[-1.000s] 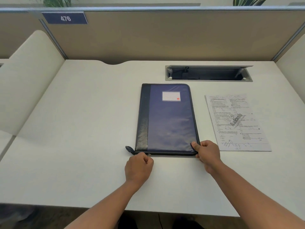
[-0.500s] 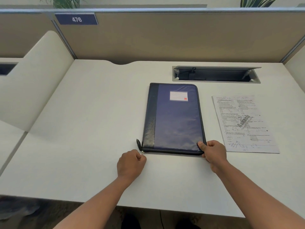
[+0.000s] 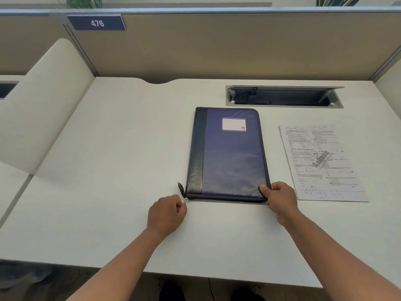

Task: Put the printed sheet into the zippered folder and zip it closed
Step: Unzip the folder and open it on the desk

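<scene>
Folder (image 3: 230,153) lying flat mid-desk (image 3: 108,170), sheet (image 3: 321,161) lying just beside its right edge. Right hand (image 3: 281,199) gripping folder's near right corner; left hand (image 3: 167,213) pinching zipper pull (image 3: 186,199) at near left corner, fingers curled tight.

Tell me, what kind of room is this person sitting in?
Probably an office or study hall with numbered desks. A fabric divider wall stands behind the white desk, a sign reading 476 marks the seat, and a cable box is sunk into the desktop.
</scene>
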